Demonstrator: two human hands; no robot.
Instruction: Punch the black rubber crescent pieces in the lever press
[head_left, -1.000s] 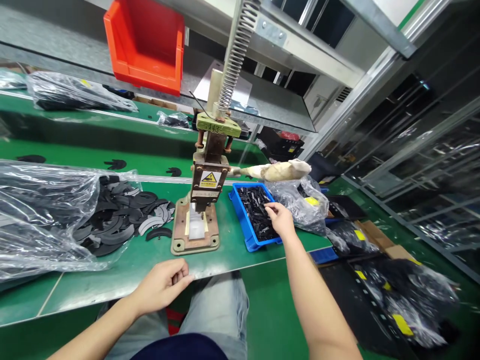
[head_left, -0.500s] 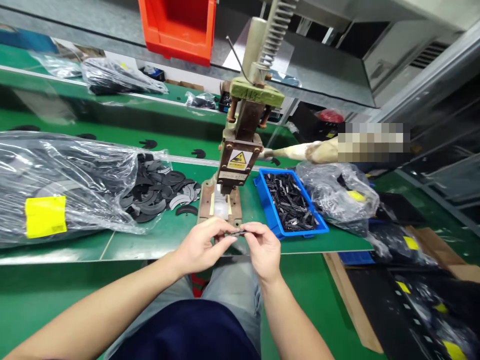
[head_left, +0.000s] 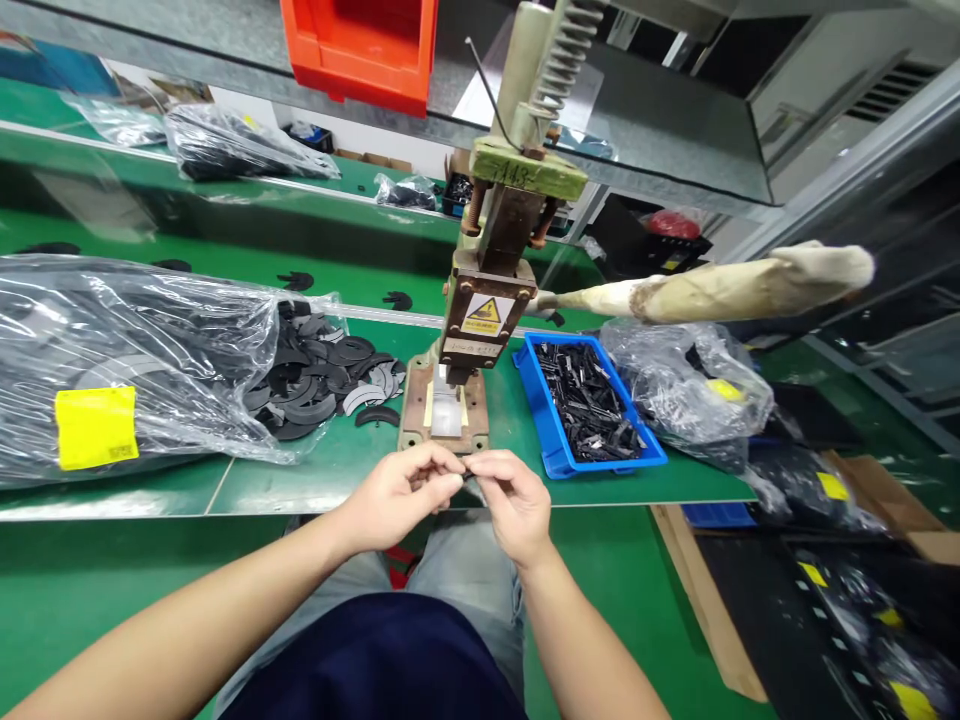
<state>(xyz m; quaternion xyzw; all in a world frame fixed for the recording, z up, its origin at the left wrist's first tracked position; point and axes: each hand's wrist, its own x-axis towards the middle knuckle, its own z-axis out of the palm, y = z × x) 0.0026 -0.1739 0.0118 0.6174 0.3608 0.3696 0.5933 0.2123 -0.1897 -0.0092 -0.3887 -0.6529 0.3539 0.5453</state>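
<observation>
My left hand (head_left: 399, 497) and my right hand (head_left: 517, 508) meet at the green table's front edge. Both pinch a small dark part (head_left: 469, 474) between thumb and fingers, and the fingertips cover most of it. Just beyond stands a hand press (head_left: 489, 300), its ram above a metal base (head_left: 415, 420) with a pale block (head_left: 447, 415) on it. Left of the base, curved black pieces (head_left: 307, 375) spill from a clear plastic bag (head_left: 172, 340). To the right, a blue bin (head_left: 534, 395) holds many small black parts (head_left: 589, 400).
The press's wrapped lever (head_left: 697, 290) sticks out to the right over another plastic bag (head_left: 682, 390). An orange bin (head_left: 360, 85) sits on the shelf above. Several curved pieces lie on the green strip behind. Cardboard (head_left: 709, 610) and bagged parts are at lower right.
My fingertips have come closer together, so less of the small dark part shows. My hands sit slightly lower relative to the press base, and the camera view has shifted a little.
</observation>
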